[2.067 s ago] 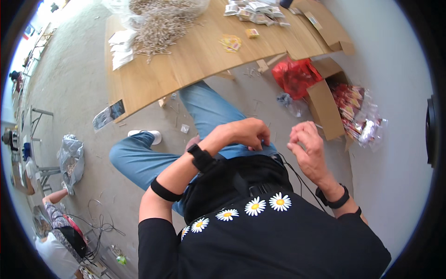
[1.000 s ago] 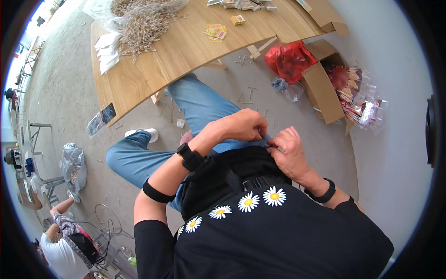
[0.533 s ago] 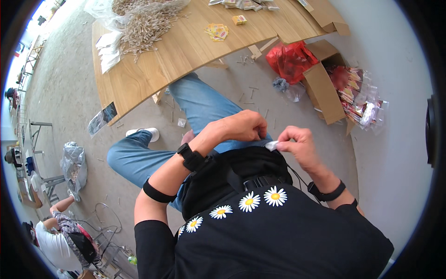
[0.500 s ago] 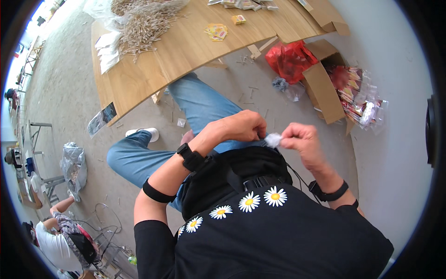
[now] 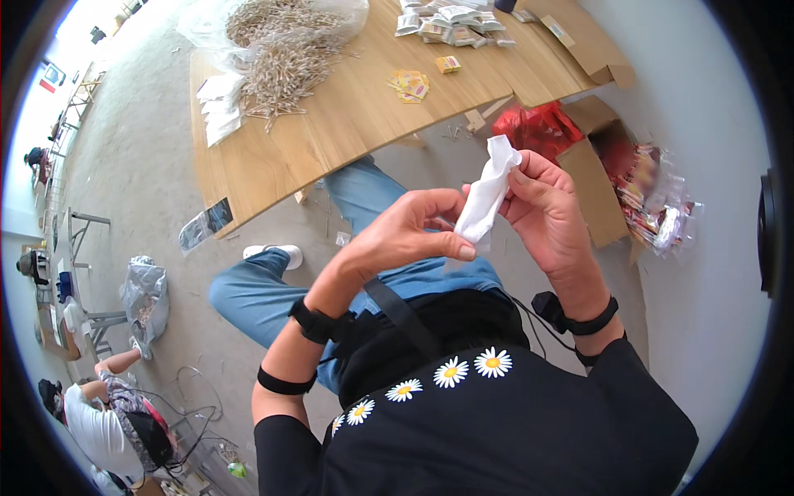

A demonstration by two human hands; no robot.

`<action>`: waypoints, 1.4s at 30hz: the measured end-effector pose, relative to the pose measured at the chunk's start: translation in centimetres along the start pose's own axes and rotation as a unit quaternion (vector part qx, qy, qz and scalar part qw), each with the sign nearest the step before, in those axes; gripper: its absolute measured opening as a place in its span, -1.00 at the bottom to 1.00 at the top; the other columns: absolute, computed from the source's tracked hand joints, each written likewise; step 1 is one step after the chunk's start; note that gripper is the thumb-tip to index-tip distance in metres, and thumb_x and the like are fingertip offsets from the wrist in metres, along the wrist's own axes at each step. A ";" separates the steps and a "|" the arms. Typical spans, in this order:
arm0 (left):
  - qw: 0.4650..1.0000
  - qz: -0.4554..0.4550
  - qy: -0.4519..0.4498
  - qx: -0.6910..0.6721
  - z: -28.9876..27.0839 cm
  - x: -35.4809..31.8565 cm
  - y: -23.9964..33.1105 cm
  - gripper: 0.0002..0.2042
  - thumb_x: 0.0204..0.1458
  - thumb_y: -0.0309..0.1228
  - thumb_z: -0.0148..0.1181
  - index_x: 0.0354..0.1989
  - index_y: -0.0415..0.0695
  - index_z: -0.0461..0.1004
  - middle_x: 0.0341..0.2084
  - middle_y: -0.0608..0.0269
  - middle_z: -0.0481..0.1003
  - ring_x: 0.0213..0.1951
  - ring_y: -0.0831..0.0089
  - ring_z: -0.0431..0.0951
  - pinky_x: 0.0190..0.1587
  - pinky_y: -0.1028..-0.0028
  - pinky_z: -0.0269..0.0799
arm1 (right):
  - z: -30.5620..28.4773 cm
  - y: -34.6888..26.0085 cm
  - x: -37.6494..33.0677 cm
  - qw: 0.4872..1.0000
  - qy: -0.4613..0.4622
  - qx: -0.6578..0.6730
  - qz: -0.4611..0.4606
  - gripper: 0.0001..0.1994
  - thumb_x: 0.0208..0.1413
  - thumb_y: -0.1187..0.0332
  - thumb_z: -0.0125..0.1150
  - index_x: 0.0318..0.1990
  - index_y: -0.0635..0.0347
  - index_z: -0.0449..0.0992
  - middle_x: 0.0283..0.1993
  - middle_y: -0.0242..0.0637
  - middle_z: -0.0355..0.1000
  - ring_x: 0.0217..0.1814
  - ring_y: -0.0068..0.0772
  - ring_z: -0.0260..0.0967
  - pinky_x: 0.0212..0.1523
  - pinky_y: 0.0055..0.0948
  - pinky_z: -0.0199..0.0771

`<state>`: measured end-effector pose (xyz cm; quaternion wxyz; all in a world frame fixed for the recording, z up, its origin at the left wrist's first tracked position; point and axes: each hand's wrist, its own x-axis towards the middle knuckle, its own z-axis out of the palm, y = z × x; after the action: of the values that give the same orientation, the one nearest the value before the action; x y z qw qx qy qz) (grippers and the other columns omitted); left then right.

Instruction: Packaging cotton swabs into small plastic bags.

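Note:
Held up in front of my lap is a long, crumpled white packet [image 5: 484,201], soft like a thin pouch, with a clear edge at its lower end. The thumb and fingers of my left hand [image 5: 401,231] pinch its lower end. My right hand [image 5: 547,207] grips it near the top between thumb and fingers. Whether anything is inside the packet cannot be seen. Beyond my hands, the wooden table [image 5: 347,128] bears a large heap of cotton swabs [image 5: 285,78] beside flat white pouches [image 5: 219,107].
Yellow cards [image 5: 408,85], a small yellow box [image 5: 447,64] and a pile of filled packets [image 5: 455,26] lie on the table. To the right stands an open cardboard box [image 5: 594,186] with a red bag [image 5: 533,128] and packaging. Another person [image 5: 103,426] sits at far left.
Both hands have risen from my lap. The small bunched white item at my right fingers now shows as a long packet stretched between both hands. The view has shifted slightly.

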<state>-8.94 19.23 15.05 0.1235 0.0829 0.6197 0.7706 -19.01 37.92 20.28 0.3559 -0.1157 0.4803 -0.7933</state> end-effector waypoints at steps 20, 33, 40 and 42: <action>0.902 0.121 0.378 0.172 0.2 -3.8 4.9 -0.87 -0.12 -0.72 0.18 -0.37 -0.28 0.52 -0.38 0.33 0.53 -0.35 0.64 0.47 -0.28 0.58 0.41 | 4.0 1.6 2.1 0.954 -0.190 -0.198 0.122 -0.71 0.07 0.51 0.31 -0.04 0.39 0.56 -0.26 -0.38 0.51 -0.24 -0.65 0.41 -0.24 -0.58 0.44; 0.914 0.142 0.379 -0.037 -0.8 -8.0 2.4 -0.75 -0.08 -0.58 0.42 -0.24 -0.28 0.49 -0.39 0.30 0.50 -0.32 0.59 0.49 -0.22 0.60 0.40 | 5.1 -9.7 -5.7 0.860 -0.470 -0.007 -0.200 -0.89 0.04 0.54 0.21 -0.49 0.35 0.57 -0.52 -0.22 0.48 -0.65 -0.39 0.34 -0.65 -0.39 0.34; 0.904 0.102 0.407 -0.077 -0.7 -9.3 0.7 -0.76 -0.08 -0.53 0.43 -0.27 -0.27 0.50 -0.40 0.32 0.49 -0.32 0.62 0.48 -0.20 0.61 0.40 | 4.8 -10.6 -4.9 0.866 -0.421 0.267 0.028 -0.77 0.00 0.68 0.10 -0.68 0.44 0.38 -0.63 -0.06 0.38 -0.68 -0.25 0.29 -0.71 -0.31 0.31; 0.913 0.083 0.392 -0.076 -0.7 -8.3 0.9 -0.76 -0.07 -0.52 0.43 -0.27 -0.27 0.49 -0.40 0.32 0.49 -0.32 0.62 0.48 -0.19 0.61 0.41 | 6.1 -9.8 -3.9 0.860 -0.427 0.279 0.014 -0.77 -0.01 0.69 0.09 -0.69 0.44 0.37 -0.63 -0.05 0.38 -0.68 -0.24 0.29 -0.71 -0.31 0.31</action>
<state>-1.31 15.94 15.96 -0.1880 -0.1842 0.5484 0.7937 -17.42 39.22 32.28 0.5545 -0.3325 0.0411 -0.7618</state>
